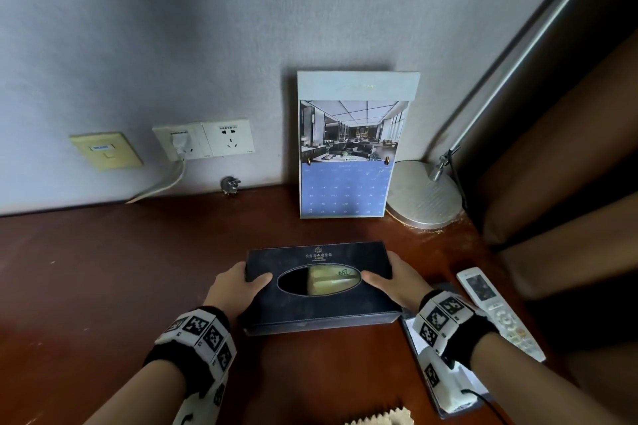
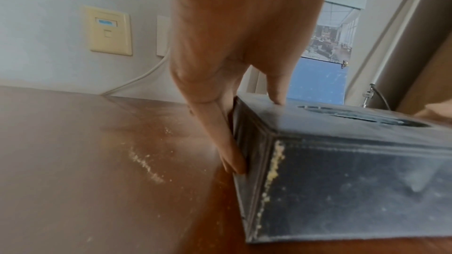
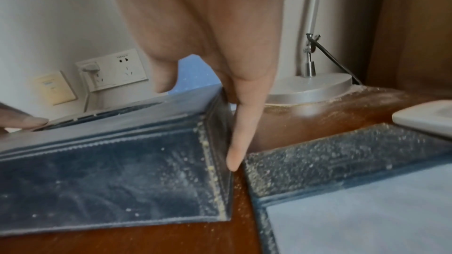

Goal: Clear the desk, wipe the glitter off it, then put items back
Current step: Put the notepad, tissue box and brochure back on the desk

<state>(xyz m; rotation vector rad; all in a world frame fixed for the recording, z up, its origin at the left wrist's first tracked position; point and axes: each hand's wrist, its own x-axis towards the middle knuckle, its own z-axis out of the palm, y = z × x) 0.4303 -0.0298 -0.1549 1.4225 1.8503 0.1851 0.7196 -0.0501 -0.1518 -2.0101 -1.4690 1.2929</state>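
Observation:
A dark leather tissue box [image 1: 310,309], dusted with pale glitter, is at the middle of the brown desk [image 1: 103,269]. My left hand [image 1: 238,286] grips its left end, thumb on top and fingers [image 2: 229,152] down the side. My right hand [image 1: 393,283] grips the right end the same way, with a finger [image 3: 242,132] flat against the end wall. Glitter clings to the box [image 2: 342,181] along its corner seams [image 3: 212,171]. A streak of glitter [image 2: 144,163] lies on the desk to the left. I cannot tell whether the box rests on the desk or is just off it.
A calendar [image 1: 348,148] leans on the wall behind the box, beside a lamp base [image 1: 424,197]. A white remote [image 1: 497,310] and a glitter-covered dark pad [image 3: 342,161] lie at the right. Wall sockets [image 1: 207,138], a loose plug [image 1: 229,185] and a pale cloth [image 1: 379,419] are nearby.

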